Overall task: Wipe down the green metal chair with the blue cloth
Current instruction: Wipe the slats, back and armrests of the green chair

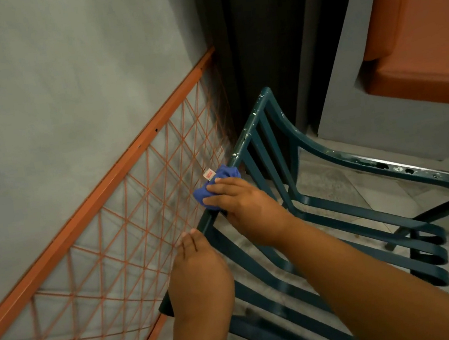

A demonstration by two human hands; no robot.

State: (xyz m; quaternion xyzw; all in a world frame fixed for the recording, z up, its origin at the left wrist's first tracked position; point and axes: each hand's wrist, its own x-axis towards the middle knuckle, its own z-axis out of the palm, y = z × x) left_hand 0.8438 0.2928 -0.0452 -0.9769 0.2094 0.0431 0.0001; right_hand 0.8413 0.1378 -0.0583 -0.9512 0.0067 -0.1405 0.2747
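The green metal chair [327, 156] fills the middle and right, its slatted back and seat seen from above, with chipped paint on the top rail. My right hand [239, 205] presses the bunched blue cloth [213, 182], which has a small white tag, onto the top rail of the chair's back. My left hand [199, 270] is closed around the same rail lower down, nearer to me. The rail under both hands is hidden.
An orange metal frame with crossed wire mesh [111, 227] runs along the grey wall [48, 78] just left of the chair. A dark curtain [257, 37] hangs behind. An orange cushioned seat [423, 38] on a grey base stands at the right. The floor [347, 182] is grey tile.
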